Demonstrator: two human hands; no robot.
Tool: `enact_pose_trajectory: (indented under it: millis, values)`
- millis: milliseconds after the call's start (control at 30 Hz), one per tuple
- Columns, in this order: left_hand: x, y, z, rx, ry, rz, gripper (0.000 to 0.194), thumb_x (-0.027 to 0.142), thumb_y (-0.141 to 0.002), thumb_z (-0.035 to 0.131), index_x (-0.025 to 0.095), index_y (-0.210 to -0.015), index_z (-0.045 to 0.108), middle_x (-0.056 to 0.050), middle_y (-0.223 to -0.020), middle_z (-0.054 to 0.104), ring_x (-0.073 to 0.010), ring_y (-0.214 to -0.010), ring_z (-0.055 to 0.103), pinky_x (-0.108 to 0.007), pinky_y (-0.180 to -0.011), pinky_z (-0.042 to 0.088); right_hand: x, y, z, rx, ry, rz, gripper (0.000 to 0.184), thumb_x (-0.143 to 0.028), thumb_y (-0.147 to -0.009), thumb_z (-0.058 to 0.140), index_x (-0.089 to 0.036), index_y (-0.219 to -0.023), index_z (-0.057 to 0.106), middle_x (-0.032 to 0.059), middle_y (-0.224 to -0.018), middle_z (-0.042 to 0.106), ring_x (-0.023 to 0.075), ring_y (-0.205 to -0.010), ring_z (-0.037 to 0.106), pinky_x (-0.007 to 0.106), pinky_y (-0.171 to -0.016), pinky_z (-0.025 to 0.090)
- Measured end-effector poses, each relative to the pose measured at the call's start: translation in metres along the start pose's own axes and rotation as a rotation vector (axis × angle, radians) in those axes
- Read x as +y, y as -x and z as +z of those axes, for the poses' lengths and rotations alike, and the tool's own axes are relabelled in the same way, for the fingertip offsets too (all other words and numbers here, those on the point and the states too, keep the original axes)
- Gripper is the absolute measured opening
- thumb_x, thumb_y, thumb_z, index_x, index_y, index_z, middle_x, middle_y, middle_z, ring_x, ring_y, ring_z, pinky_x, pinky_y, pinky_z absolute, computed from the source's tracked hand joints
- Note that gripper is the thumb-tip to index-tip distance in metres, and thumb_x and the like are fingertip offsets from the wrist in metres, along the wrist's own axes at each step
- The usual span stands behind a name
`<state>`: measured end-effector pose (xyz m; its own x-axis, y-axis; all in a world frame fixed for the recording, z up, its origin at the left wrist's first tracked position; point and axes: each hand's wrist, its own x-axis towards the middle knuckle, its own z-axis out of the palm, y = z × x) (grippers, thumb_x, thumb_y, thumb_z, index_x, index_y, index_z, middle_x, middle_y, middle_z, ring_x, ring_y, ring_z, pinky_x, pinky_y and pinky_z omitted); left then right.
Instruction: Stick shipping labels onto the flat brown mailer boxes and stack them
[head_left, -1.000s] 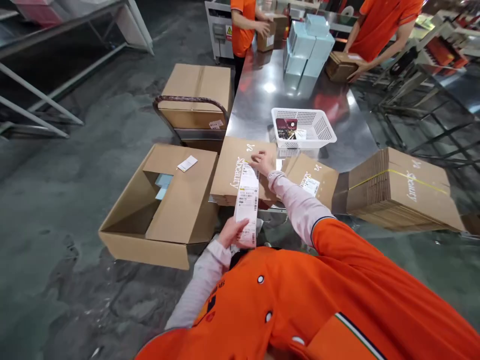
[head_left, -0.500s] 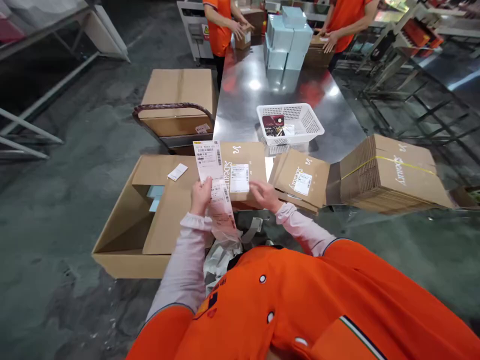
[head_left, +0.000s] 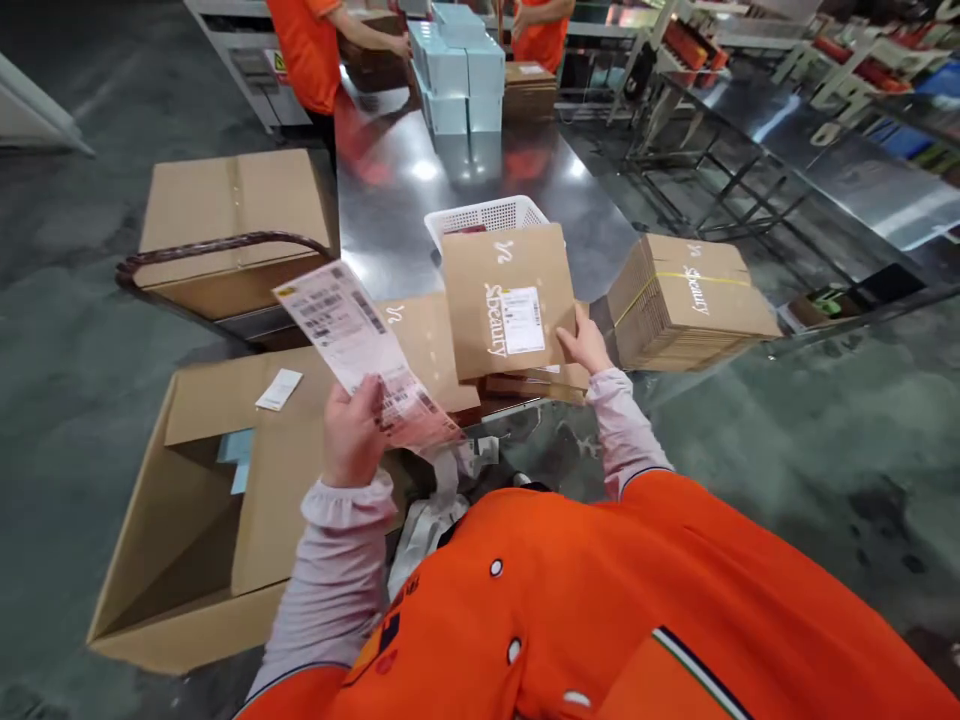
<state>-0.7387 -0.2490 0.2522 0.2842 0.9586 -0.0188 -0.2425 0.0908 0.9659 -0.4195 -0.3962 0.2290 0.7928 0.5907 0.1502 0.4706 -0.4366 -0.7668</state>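
Note:
My left hand (head_left: 354, 430) is closed on a strip of printed shipping labels (head_left: 337, 325), which fans up to the left and trails down towards my lap. My right hand (head_left: 585, 342) grips the right edge of a flat cardboard box (head_left: 472, 260) with white "Sbeauty" lettering. A white label (head_left: 523, 320) is stuck on that box. Under and left of it, another flat cardboard piece (head_left: 420, 340) lies on the table's near edge. More labelled flat boxes (head_left: 540, 383) are partly hidden below the held one.
A white plastic basket (head_left: 487, 213) stands behind the held box on the steel table (head_left: 382, 230). To the right is a strapped bundle of flat boxes (head_left: 690, 300). An open carton (head_left: 180, 620) sits at left, below a trolley carton (head_left: 232, 200). Light-blue boxes (head_left: 457, 75) and two co-workers are beyond.
My right hand has lifted the labelled flat box and carried it right, over the other labelled flat boxes. My left hand still holds the label strip, now tilted left. The view has turned right.

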Motion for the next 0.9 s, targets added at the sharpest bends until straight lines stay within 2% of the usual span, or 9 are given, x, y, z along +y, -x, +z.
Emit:
enact_pose_trajectory:
  millis: [67,167,233,333,467,567,667,800,900]
  values:
    - [-0.012,0.022,0.010,-0.028,0.011,-0.003,0.043,0.043,-0.068,0.078,0.016,-0.099,0.065,-0.009,-0.103,0.072,-0.0199,-0.088,0.068,-0.030,-0.079,0.056,-0.015,0.015,0.004,-0.143,0.032,0.022,0.083,-0.054,-0.070,0.076,-0.007,-0.134,0.051,0.0253,-0.132,0.055,0.0352,-0.122,0.052,0.049,-0.099,0.046]
    - [-0.029,0.045,0.017,-0.195,-0.095,-0.073,0.047,0.048,-0.065,0.080,0.015,-0.097,0.068,-0.008,-0.093,0.074,-0.0201,-0.079,0.068,-0.031,-0.074,0.055,-0.053,0.063,0.052,-0.506,-0.370,-0.167,0.070,-0.056,-0.067,0.077,-0.014,-0.121,0.061,0.0144,-0.118,0.065,0.0256,-0.101,0.063,0.039,-0.087,0.053]
    - [-0.034,0.050,0.015,-0.272,-0.149,-0.070,0.047,0.048,-0.066,0.079,0.015,-0.099,0.070,-0.009,-0.095,0.074,-0.0218,-0.086,0.068,-0.032,-0.080,0.054,-0.074,0.100,0.085,-0.549,-0.620,-0.204,0.057,-0.060,-0.076,0.066,-0.015,-0.111,0.065,0.0088,-0.105,0.070,0.0204,-0.091,0.064,0.034,-0.082,0.053]
    - [-0.034,0.048,0.006,-0.151,-0.101,-0.017,0.045,0.047,-0.066,0.079,0.014,-0.096,0.072,-0.010,-0.098,0.073,-0.0225,-0.091,0.067,-0.032,-0.084,0.052,-0.089,0.130,0.103,-0.676,-0.658,-0.179,0.049,-0.060,-0.075,0.067,-0.014,-0.093,0.070,0.0062,-0.089,0.072,0.0187,-0.080,0.065,0.033,-0.077,0.053]
    - [-0.036,0.048,-0.002,-0.077,-0.093,-0.060,0.042,0.047,-0.063,0.081,0.012,-0.083,0.075,-0.008,-0.083,0.073,-0.0199,-0.077,0.065,-0.030,-0.074,0.052,-0.101,0.110,0.095,-0.763,-0.601,-0.241,0.051,-0.053,-0.068,0.076,-0.015,-0.102,0.072,0.0061,-0.094,0.073,0.0197,-0.084,0.067,0.032,-0.078,0.054]
    - [-0.045,0.053,-0.001,0.007,-0.104,-0.068,0.040,0.050,-0.063,0.080,0.011,-0.076,0.074,-0.003,-0.069,0.068,-0.0154,-0.065,0.059,-0.025,-0.064,0.048,-0.114,0.087,0.097,-0.761,-0.464,-0.334,0.037,-0.049,-0.073,0.073,-0.015,-0.088,0.075,0.0054,-0.083,0.073,0.0182,-0.077,0.066,0.029,-0.072,0.052]
    - [-0.055,0.053,-0.003,0.092,-0.105,-0.022,0.038,0.049,-0.067,0.077,0.012,-0.073,0.072,-0.001,-0.065,0.065,-0.0128,-0.062,0.054,-0.023,-0.060,0.044,-0.120,0.076,0.105,-0.847,-0.426,-0.276,0.038,-0.048,-0.070,0.076,-0.013,-0.086,0.074,0.0050,-0.077,0.072,0.0151,-0.069,0.064,0.025,-0.064,0.050]
    - [-0.063,0.044,-0.016,0.005,-0.148,0.014,0.032,0.044,-0.066,0.078,0.013,-0.071,0.072,-0.001,-0.066,0.064,-0.0128,-0.062,0.053,-0.023,-0.061,0.043,-0.121,0.070,0.116,-1.089,-0.321,-0.225,0.044,-0.052,-0.070,0.075,-0.010,-0.083,0.074,0.0041,-0.069,0.070,0.0115,-0.059,0.058,0.022,-0.055,0.044]
    - [-0.066,0.039,-0.024,-0.004,-0.188,0.035,0.033,0.045,-0.071,0.072,0.013,-0.069,0.070,-0.001,-0.065,0.063,-0.0127,-0.062,0.051,-0.022,-0.060,0.041,-0.122,0.073,0.125,-0.950,-0.265,-0.322,0.042,-0.051,-0.072,0.075,-0.011,-0.084,0.075,0.0043,-0.071,0.071,0.0120,-0.061,0.058,0.024,-0.059,0.044]
